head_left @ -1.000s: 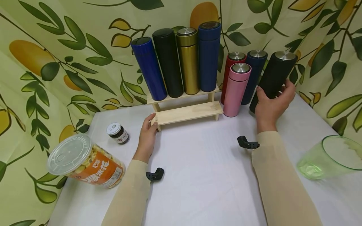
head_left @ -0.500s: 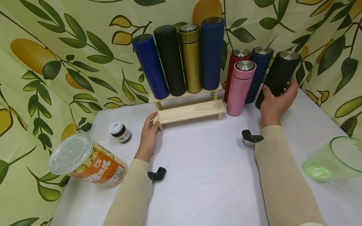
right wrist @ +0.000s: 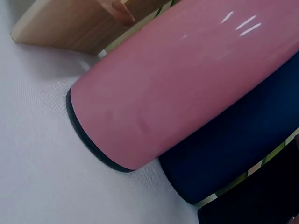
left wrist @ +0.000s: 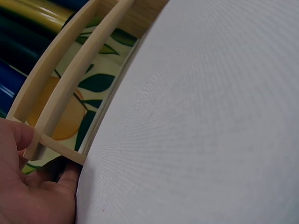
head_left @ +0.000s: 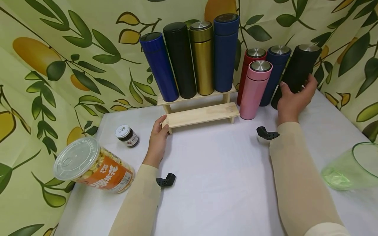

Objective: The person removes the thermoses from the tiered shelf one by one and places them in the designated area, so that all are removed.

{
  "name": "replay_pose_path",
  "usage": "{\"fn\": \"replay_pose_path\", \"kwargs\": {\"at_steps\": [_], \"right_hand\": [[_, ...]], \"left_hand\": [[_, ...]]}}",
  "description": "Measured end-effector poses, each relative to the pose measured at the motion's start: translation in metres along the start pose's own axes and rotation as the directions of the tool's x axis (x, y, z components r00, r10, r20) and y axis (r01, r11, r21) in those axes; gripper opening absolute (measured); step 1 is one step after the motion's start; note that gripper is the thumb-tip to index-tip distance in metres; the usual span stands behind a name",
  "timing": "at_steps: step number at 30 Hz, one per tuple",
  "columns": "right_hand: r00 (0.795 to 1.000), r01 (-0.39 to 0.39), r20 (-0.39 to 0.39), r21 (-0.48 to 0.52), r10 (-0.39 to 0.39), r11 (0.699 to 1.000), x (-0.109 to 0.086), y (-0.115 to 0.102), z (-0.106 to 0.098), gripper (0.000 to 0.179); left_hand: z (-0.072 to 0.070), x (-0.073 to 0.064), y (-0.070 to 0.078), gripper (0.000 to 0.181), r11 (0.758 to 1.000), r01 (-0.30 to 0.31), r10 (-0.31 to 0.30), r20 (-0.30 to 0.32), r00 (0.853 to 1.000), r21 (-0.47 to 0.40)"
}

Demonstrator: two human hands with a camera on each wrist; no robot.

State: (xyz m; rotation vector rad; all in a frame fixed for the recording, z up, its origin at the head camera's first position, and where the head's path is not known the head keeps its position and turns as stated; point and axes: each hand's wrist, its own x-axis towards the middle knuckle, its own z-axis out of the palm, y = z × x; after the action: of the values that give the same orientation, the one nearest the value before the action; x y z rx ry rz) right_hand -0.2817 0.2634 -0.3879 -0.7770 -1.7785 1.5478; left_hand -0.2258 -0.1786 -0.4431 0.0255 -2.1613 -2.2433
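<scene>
In the head view, my right hand [head_left: 296, 100] grips the lower part of a black thermos [head_left: 301, 67] with a silver lid top at the right. Beside it stand a dark blue thermos [head_left: 276, 72], a pink thermos [head_left: 256, 91] and a partly hidden red thermos [head_left: 245, 70]. My left hand [head_left: 157, 141] pinches the left end of a two-step wooden rack [head_left: 203, 114]; its thumb and fingers around the end also show in the left wrist view. On the upper step stand blue [head_left: 160, 68], black [head_left: 181, 62], gold [head_left: 202, 62] and navy [head_left: 225, 55] thermoses. The lower step is bare.
A small dark jar [head_left: 127, 136] with a white lid stands left of the rack. Nearer is a large clear tub [head_left: 103, 172] with an orange label. At the right edge lies a green transparent cup [head_left: 339, 173], seemingly tilted in view. A leaf-patterned curtain [head_left: 97, 82] backs the white table.
My right hand has moved the black thermos slightly back, towards the curtain and nearer level with the dark blue one. My left hand keeps its hold on the rack. The head view has shifted a little.
</scene>
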Motion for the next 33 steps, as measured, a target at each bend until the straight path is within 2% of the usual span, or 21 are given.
{"fn": "replay_pose_path", "kwargs": {"at_steps": [7,11,20,33], "right_hand": [[0.998,0.052,0.032,0.066,-0.055,0.996,0.013,0.012,0.002,0.073],[0.996,0.075,0.045,0.061,-0.078,0.995,0.018,0.015,0.003,0.073],[0.995,0.084,0.048,0.032,-0.086,0.996,0.022,0.013,0.005,0.073],[0.993,0.065,0.093,0.052,-0.07,0.996,0.029,0.018,0.003,0.075]], "left_hand": [[0.001,-0.001,0.001,0.049,1.0,0.007,-0.007,-0.014,1.0,0.013],[0.001,-0.001,0.001,0.048,1.0,0.009,-0.009,-0.022,1.0,0.016],[0.002,0.0,0.0,0.048,1.0,0.005,-0.004,-0.018,1.0,0.015],[0.002,-0.001,0.002,0.05,1.0,-0.004,0.004,-0.005,1.0,-0.009]]}}
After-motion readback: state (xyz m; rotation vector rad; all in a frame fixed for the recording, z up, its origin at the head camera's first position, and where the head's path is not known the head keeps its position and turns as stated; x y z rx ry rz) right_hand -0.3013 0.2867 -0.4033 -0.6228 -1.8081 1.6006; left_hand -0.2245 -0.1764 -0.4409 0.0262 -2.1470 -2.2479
